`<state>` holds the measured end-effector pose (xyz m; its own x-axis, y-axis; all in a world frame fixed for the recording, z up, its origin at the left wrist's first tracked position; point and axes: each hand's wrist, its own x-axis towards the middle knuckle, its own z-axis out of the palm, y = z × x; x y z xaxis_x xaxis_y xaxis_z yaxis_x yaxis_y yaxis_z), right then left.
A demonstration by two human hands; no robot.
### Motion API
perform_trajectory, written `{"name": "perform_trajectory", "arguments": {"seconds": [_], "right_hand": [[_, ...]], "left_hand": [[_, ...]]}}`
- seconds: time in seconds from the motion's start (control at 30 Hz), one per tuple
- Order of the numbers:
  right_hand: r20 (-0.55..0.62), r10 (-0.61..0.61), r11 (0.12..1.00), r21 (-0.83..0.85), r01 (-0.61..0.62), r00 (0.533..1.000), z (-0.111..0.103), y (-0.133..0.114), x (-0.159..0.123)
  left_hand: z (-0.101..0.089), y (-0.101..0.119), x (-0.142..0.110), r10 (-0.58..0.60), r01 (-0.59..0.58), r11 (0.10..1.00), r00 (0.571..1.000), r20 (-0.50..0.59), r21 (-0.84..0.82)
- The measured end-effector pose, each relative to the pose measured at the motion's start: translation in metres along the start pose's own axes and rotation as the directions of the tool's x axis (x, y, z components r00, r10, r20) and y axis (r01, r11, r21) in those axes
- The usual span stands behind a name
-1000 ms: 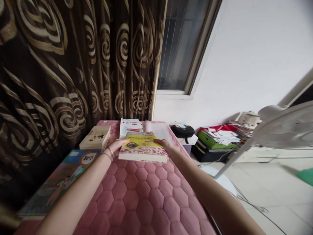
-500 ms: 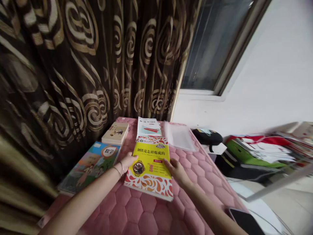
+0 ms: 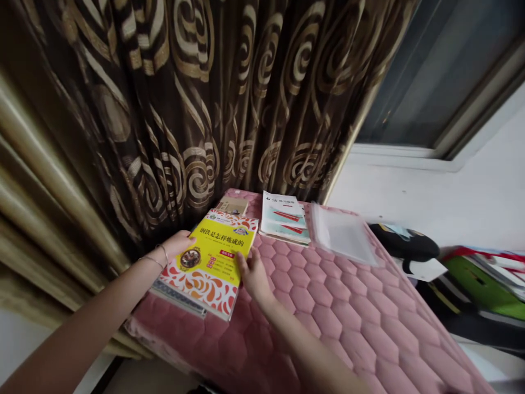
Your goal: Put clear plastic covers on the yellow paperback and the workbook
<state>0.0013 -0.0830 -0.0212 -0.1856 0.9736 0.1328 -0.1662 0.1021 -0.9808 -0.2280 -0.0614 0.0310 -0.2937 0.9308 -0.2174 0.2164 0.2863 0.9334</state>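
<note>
And here's the change: the yellow paperback (image 3: 209, 262) has swung round! It was squared up mid-pad a moment ago; now it's angled, its far end pointing right, and it sits over at the left side of the pink quilted pad (image 3: 328, 312), close to the brown patterned curtain (image 3: 184, 109). The left hand (image 3: 176, 244) is at the book's left edge, fingers open and laid against it, a thin bracelet on the wrist. The right hand (image 3: 253, 276) is at the opposite edge, fingers spread, tips on the cover. Neither one is pinching, so the book sits between two open hands. Under its near edge a thin strip (image 3: 176, 298) of something pokes out; can't tell what from here. Just past the far end, the small tan book (image 3: 232, 206) is now mostly covered. To the right lie the white workbook (image 3: 284, 217), just beside the paperback, and the clear plastic sleeve (image 3: 340, 232), both still on the pad. Beyond the pad's right edge sits the black pouch (image 3: 404, 243).
</note>
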Motion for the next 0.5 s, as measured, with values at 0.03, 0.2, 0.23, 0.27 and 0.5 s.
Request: {"name": "perform_trajectory", "arguments": {"seconds": [0.03, 0.2, 0.23, 0.27, 0.5], "right_hand": [[0.008, -0.006, 1.0, -0.005, 0.006, 1.0, 0.01, 0.005, 0.003], [0.044, -0.012, 0.999, -0.038, 0.014, 0.999, 0.045, 0.032, 0.016], [0.042, -0.006, 0.999, -0.051, 0.008, 0.999, 0.05, 0.037, 0.017], [0.036, 0.001, 0.997, -0.071, 0.002, 0.999, 0.053, 0.042, 0.019], [0.024, 0.059, 0.981, -0.187, -0.054, 0.998, 0.061, 0.062, 0.023]], "left_hand": [[-0.009, -0.003, 0.001, -0.021, 0.021, 1.0, 1.0, -0.009, 0.022], [-0.04, -0.023, 0.011, -0.103, 0.106, 0.991, 0.994, -0.041, 0.081], [-0.043, -0.028, 0.014, -0.109, 0.112, 0.99, 0.993, -0.044, 0.09], [-0.045, -0.032, 0.016, -0.111, 0.115, 0.988, 0.993, -0.05, 0.099], [-0.053, -0.057, 0.029, -0.057, 0.076, 0.977, 0.993, -0.1, 0.201]]}}
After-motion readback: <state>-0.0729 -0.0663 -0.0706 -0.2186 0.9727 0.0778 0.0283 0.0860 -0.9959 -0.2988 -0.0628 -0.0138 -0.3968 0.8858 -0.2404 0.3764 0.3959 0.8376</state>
